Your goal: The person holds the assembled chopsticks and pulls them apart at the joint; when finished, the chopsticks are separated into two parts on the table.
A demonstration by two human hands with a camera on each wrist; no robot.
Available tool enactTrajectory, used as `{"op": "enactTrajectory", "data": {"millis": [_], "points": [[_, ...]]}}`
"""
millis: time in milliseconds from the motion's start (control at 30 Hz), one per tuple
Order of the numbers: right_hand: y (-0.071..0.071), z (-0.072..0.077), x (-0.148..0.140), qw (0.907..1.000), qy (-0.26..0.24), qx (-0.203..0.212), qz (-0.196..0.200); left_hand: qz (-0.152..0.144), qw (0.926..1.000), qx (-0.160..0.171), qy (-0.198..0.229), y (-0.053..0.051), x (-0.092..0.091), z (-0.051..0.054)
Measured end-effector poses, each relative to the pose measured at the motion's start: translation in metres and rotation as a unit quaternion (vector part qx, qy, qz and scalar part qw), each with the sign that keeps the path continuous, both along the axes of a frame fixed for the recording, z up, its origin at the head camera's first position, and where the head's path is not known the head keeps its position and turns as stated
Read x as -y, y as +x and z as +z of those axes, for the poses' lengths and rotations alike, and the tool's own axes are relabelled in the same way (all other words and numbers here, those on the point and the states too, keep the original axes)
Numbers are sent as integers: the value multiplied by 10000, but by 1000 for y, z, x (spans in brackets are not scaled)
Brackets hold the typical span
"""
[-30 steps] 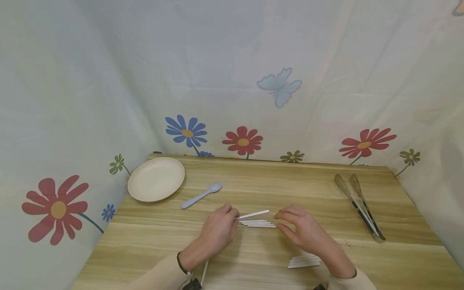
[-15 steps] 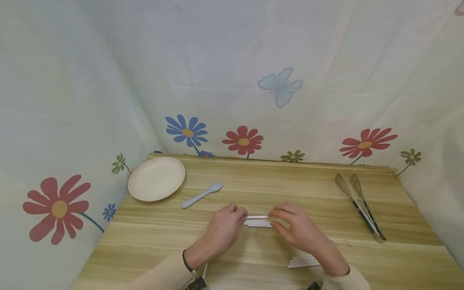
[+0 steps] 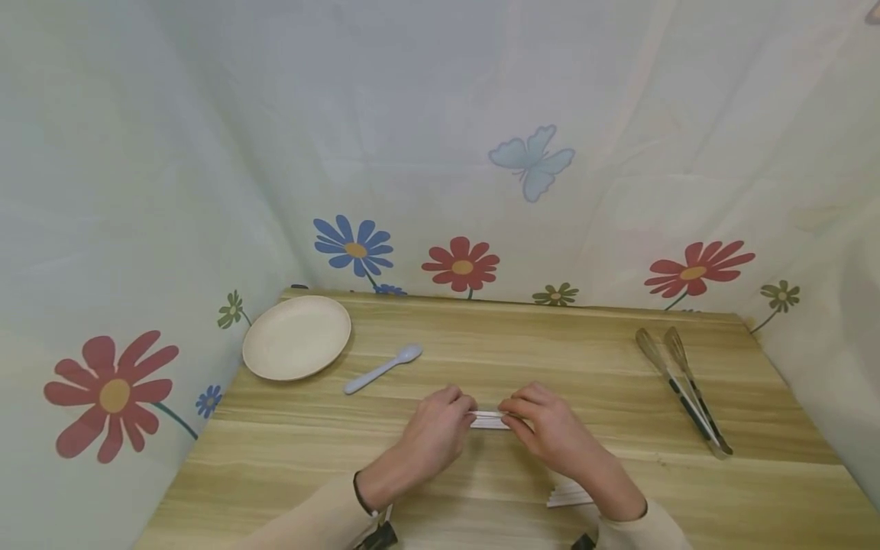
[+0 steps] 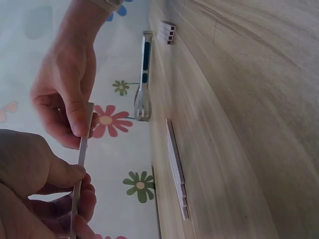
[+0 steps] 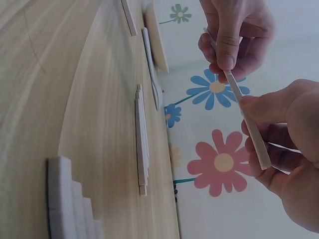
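Note:
Both hands hold one thin white square-edged stick (image 4: 82,149) level above the table. My left hand (image 3: 435,431) pinches it toward one end, thumb against fingers. Toward the other end, my right hand (image 3: 555,434) pinches it the same way; only a short stretch shows between the two hands. Beneath it, apart from it, a row of similar white sticks (image 5: 142,144) lies side by side on the wood-grain table. A second stack of white sticks (image 3: 567,496) lies nearer, partly hidden by the right forearm.
A cream plate (image 3: 297,338) lies at the back left, with a pale blue spoon (image 3: 382,370) beside it. Metal tongs (image 3: 682,393) lie at the right. Another single white stick (image 5: 128,17) lies near the left forearm. Flower-printed cloth (image 3: 412,153) surrounds the table.
The left hand has carried the stick rightward. The right hand has moved left and taken hold of its other end, so the hands are now closer together.

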State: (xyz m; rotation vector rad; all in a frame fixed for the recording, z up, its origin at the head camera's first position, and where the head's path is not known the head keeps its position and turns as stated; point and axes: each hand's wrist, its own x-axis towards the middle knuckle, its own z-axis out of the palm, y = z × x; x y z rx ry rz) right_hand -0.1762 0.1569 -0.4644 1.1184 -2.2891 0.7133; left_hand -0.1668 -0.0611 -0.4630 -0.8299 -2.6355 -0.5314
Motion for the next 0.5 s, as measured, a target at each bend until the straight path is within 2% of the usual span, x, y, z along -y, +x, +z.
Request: {"op": "enactTrajectory", "data": {"millis": [100,267,500], "points": [[0,-2,3,9998,-60,-164,-3,-48,10000,51,14,0,0,0],[1,-5,6,9991,-92,-362,-178,-166,9993,-15,344,-2,0,-1],[2,-7,3,9993,-156,-280,-188,-342,9978,56,565,-3,0,-1]]}}
